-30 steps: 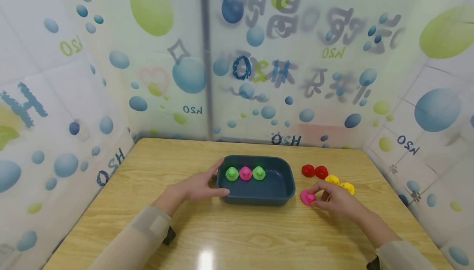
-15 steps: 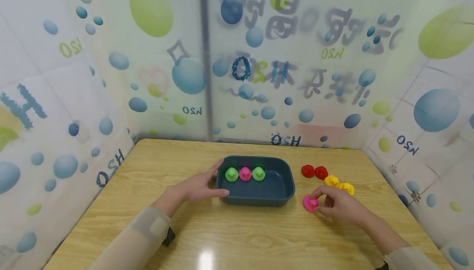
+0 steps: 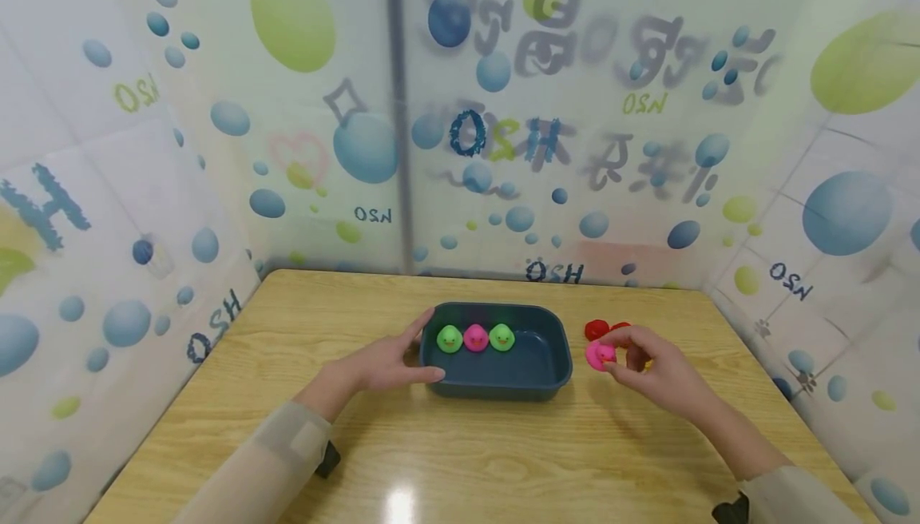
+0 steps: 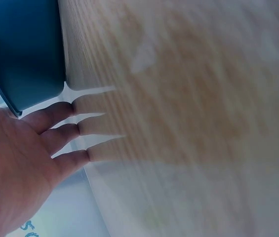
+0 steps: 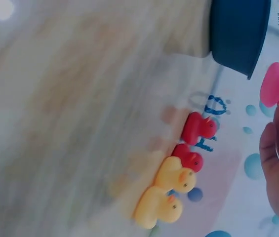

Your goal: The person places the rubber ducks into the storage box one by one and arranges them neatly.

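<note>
My right hand [image 3: 657,376] pinches a pink rubber duck [image 3: 598,355] between thumb and fingers, raised above the table just right of the dark blue plastic bin [image 3: 539,360]. The right wrist view shows this pink duck [image 5: 276,88] level with the bin's upper part, well off the tabletop. Inside the bin, a green duck [image 3: 450,339], another pink duck [image 3: 476,339] and a second green duck [image 3: 502,338] form a row at the left. My left hand [image 3: 390,363] rests at the bin's left end with thumb and fingers spread; its fingers look straight in the left wrist view.
Right of the bin, two red ducks [image 5: 198,127] and two yellow ducks [image 5: 159,207] stand in a line on the wooden table [image 3: 345,300]. The right hand hides the yellow ones in the head view. A patterned curtain [image 3: 323,148] encloses the table behind and at the sides.
My right hand first shifts slightly right with the pink duck near the tabletop, then lifts it up and a little back left. The left hand and the bin stay put.
</note>
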Motion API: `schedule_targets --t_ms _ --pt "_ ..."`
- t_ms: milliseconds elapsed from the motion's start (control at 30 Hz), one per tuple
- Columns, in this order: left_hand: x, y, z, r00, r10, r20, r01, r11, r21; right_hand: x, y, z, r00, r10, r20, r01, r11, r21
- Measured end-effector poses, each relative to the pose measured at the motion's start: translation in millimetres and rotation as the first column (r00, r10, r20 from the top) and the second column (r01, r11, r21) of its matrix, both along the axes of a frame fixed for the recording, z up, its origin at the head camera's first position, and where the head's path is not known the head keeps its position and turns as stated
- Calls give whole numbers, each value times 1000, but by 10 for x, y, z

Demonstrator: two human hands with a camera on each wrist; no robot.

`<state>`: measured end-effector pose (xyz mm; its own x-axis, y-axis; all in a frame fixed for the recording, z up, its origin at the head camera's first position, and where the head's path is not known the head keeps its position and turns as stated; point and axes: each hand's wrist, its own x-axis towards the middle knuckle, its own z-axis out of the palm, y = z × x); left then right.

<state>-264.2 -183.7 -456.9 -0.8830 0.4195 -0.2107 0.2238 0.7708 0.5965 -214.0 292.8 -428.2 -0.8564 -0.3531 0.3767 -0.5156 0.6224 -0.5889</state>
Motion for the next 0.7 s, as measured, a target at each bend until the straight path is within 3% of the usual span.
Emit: schedule_targets --t_ms 233,467,700 --pt "-4 4 22 1000 -16 -10 16 999 32 -117 -210 106 997 -80 21 80 997 3" --pt "-5 9 25 1000 -11 -5 11 999 32 -260 -416 132 996 -71 52 73 997 -29" --pt "-5 -3 9 1000 -5 -2 5 999 34 -416 -590 62 993 -78 86 77 997 11"
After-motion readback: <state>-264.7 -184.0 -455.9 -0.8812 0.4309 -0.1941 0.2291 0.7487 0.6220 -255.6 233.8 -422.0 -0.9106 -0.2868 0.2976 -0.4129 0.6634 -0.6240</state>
